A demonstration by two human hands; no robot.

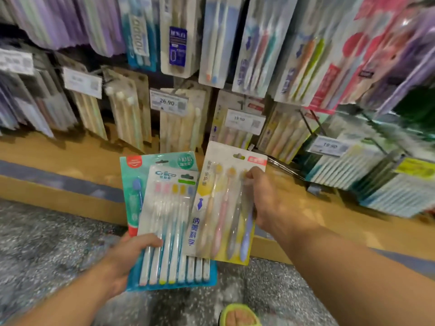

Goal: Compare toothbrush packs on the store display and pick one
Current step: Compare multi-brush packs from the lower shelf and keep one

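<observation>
Presently, we record the following.
Left grip: our left hand (128, 256) curls around the lower left edge of two stacked packs, thumb across the front.
Front pack: the white Crlice pack (168, 222) lies on top, brush handles pointing down.
Rear pack: the teal pack (131, 184) sits behind it, touching.
Right grip: our right hand (270, 201) pinches the right edge of the yellow-and-white pack (226, 208), fingers curled onto its front.
Pack relation: the yellow-and-white pack overlaps the white pack's right edge, tilted slightly.
Display: hanging toothbrush packs (254, 48) fill the pegs beyond, with a price tag (168, 102) reading 26.90.
Floor: speckled grey floor (47, 243) lies below.
</observation>
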